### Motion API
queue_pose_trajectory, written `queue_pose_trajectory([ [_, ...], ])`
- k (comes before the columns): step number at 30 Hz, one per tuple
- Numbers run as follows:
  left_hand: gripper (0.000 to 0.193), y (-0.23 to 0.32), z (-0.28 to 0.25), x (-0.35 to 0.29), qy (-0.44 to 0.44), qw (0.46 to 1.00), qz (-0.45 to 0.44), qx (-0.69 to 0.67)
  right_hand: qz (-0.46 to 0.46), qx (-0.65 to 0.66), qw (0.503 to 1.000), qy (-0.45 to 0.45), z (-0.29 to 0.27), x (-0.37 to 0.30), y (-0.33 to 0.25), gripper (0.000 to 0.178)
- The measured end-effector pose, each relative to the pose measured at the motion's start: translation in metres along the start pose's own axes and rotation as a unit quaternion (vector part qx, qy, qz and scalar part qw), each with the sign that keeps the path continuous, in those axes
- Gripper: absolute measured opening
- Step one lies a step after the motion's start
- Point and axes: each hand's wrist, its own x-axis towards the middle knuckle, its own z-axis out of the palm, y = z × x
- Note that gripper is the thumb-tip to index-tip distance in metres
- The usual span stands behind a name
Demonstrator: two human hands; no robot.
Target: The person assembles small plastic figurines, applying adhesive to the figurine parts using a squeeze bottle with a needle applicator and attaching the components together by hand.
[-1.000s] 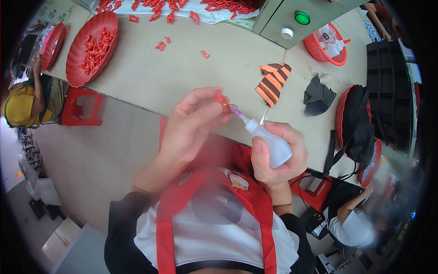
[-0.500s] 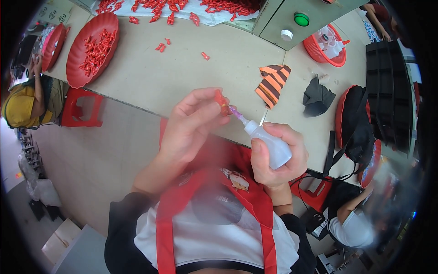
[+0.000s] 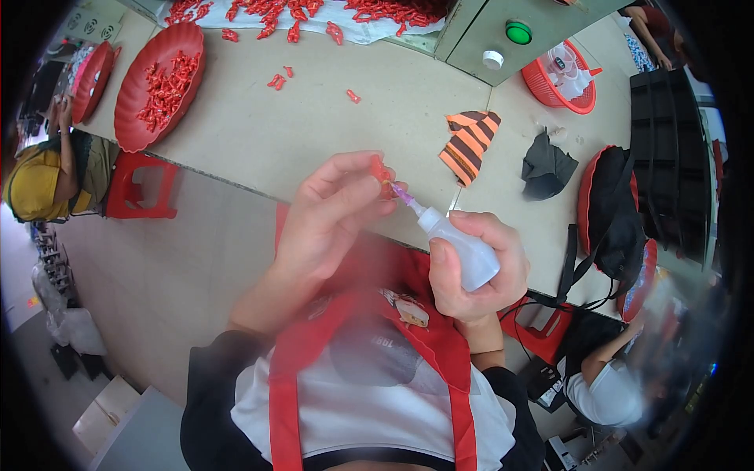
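Between the fingertips of my left hand (image 3: 334, 208) is a small red figurine-like piece (image 3: 380, 169), partly hidden by the fingers. My right hand (image 3: 487, 271) is wrapped round a translucent white squeeze bottle (image 3: 463, 247), tilted up and to the left. Its purple nozzle tip (image 3: 405, 195) meets the red piece at its lower right side. Both hands are in front of my red apron, near the table's front edge.
A red scalloped tray (image 3: 129, 118) of small red pieces stands at left. More pieces lie on white cloth (image 3: 369, 31) under a green-grey machine (image 3: 479, 43). Striped cloth (image 3: 471, 145), dark cloth (image 3: 547, 166), a red basket (image 3: 542, 82) and a black bag (image 3: 609, 212) are at right.
My right hand and the bottle have shifted very slightly left, bringing the nozzle tip a touch closer in against the red piece. My left hand stays put.
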Motion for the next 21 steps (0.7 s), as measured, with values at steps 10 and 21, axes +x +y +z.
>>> queue_pose_trajectory([
  [10,0.025,-0.0014,-0.0021,0.0017,-0.006,1.000,0.012,-0.004,0.004,0.003,1.000,-0.001,0.0006,0.0014,-0.0005,0.025],
  [21,0.025,-0.0027,-0.0001,-0.0042,-0.011,1.000,0.004,0.000,0.007,-0.003,1.000,-0.003,-0.0030,-0.0043,-0.0038,0.024],
])
